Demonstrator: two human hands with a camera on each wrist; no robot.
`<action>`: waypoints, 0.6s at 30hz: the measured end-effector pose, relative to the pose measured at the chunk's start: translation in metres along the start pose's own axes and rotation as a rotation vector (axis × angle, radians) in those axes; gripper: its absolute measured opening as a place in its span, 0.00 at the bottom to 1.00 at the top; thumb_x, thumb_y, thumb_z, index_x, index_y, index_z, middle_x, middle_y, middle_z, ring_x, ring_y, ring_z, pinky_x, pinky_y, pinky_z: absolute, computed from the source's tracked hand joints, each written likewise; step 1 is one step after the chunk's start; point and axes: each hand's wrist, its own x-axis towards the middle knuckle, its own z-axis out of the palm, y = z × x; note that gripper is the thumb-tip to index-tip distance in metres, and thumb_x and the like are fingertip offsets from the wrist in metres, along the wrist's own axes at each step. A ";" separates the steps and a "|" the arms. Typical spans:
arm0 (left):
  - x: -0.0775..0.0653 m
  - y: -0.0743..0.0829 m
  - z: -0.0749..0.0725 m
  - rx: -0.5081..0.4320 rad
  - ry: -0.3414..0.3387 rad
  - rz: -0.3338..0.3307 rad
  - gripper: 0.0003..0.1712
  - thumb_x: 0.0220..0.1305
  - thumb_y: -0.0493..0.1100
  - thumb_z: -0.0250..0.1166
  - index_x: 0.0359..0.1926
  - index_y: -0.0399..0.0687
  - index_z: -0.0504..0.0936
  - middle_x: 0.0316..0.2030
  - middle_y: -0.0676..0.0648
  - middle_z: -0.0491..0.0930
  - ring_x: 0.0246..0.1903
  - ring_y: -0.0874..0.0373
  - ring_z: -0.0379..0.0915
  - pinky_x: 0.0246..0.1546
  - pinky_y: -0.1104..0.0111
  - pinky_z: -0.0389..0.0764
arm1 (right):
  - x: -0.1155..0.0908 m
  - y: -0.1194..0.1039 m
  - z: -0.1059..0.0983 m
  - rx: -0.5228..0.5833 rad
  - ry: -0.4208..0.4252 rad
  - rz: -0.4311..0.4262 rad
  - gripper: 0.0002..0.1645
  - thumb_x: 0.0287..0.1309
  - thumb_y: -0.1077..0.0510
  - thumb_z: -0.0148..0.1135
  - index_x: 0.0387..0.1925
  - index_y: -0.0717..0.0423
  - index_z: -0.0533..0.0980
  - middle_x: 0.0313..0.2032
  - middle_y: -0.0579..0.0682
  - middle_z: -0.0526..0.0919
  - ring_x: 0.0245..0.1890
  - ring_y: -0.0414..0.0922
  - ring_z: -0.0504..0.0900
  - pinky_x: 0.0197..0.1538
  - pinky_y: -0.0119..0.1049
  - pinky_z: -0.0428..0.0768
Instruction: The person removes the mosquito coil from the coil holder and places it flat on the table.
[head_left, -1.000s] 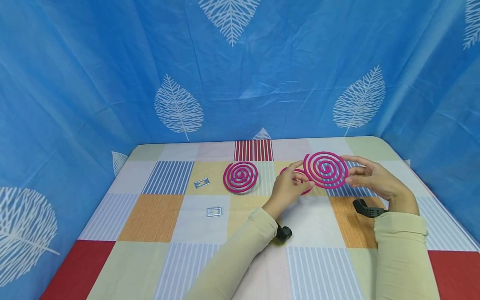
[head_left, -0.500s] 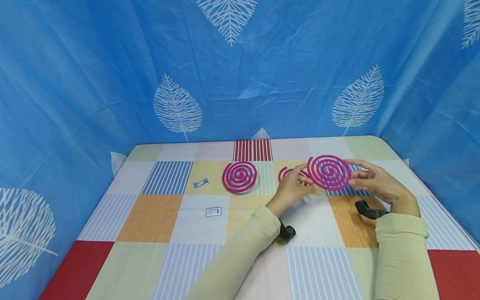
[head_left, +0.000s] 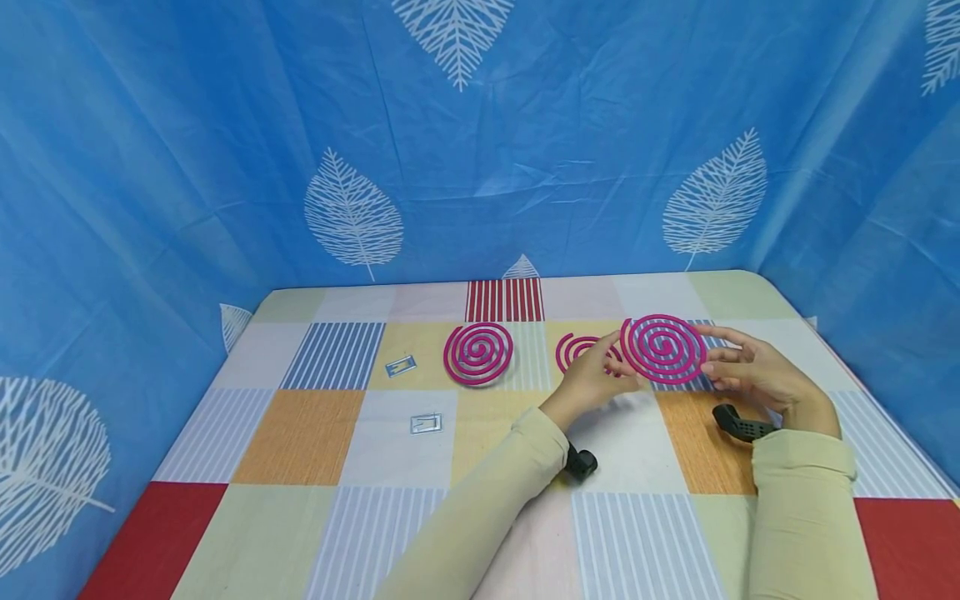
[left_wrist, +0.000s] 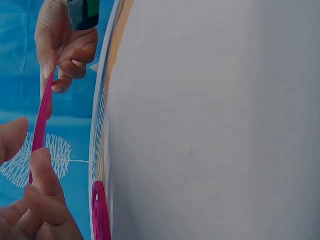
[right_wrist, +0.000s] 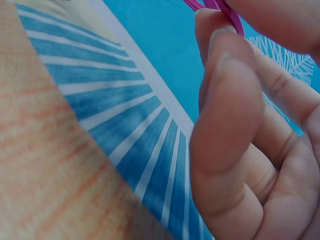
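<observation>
Both hands hold a magenta mosquito coil (head_left: 663,350) up above the patchwork cloth, its flat face turned toward the head camera. My left hand (head_left: 592,382) is at its left rim; in the left wrist view the left fingers (left_wrist: 47,175) curl against the coil's edge, with the thumb on the other side. My right hand (head_left: 761,375) pinches the right rim between thumb and fingers. Behind the left hand lies a second mosquito coil (head_left: 573,350), partly hidden. Farther left rests a third mosquito coil (head_left: 477,354), complete in view.
Two small metal coil stands, an upper stand (head_left: 401,366) and a lower stand (head_left: 427,423), lie left of the coils. The patchwork cloth (head_left: 292,542) covers the table. A blue leaf-print curtain (head_left: 540,150) encloses the back and sides.
The held coil and both hands have shifted slightly right and down. More of the coil behind the left hand shows now. The third coil and both stands stay in place.
</observation>
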 end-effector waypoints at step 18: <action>0.010 -0.001 0.004 -0.144 -0.062 -0.104 0.50 0.67 0.35 0.77 0.84 0.49 0.62 0.33 0.53 0.89 0.26 0.64 0.79 0.26 0.73 0.72 | -0.002 0.009 -0.004 -0.053 0.003 -0.021 0.30 0.73 0.68 0.67 0.53 0.22 0.80 0.40 0.42 0.89 0.33 0.41 0.84 0.36 0.32 0.86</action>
